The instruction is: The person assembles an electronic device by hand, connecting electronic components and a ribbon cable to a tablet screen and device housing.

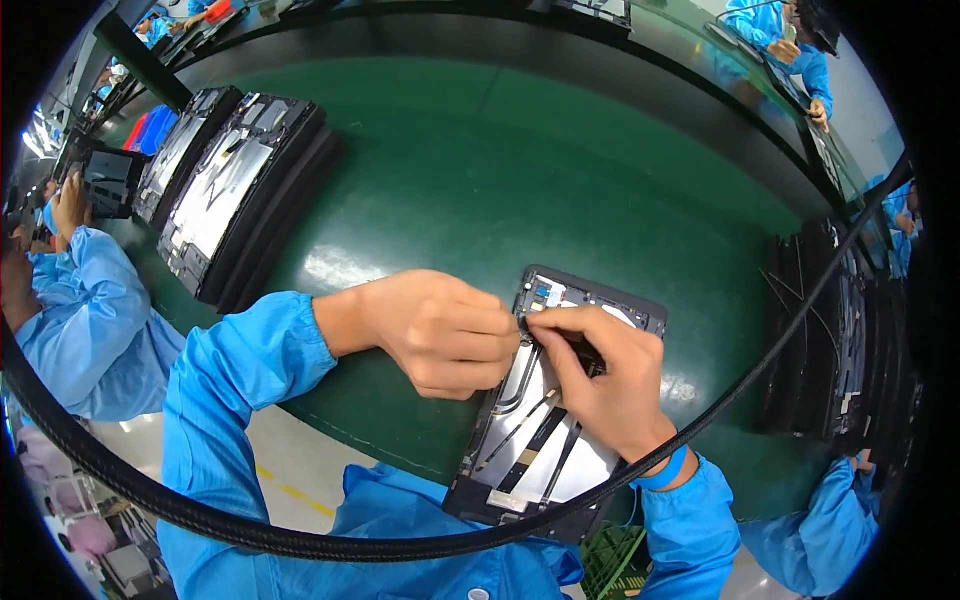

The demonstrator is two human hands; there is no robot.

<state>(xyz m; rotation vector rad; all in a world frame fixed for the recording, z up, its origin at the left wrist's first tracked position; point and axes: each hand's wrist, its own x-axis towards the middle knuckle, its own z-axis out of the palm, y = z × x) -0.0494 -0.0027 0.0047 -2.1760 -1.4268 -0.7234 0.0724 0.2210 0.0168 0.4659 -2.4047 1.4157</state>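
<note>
An opened tablet (540, 440) lies at a tilt on the bench in front of me. Its silver battery area and dark ribbon cables are bare. My left hand (437, 335) is closed, its thumb and forefinger brought together at the tablet's upper left edge. From the other side my right hand (605, 375) reaches over the tablet, thumb and forefinger pinched beside the left fingertips. A small dark piece shows between the two hands' fingertips, too small to name. A blue wrist strap (665, 468) circles my right wrist.
Stacks of opened tablets stand at the far left (225, 185) and right (800, 330) of the green bench (430, 170). A thick black cable (330, 547) arcs across the view. A green crate (612, 562) sits below the bench edge. Co-workers in blue sit on both sides and opposite.
</note>
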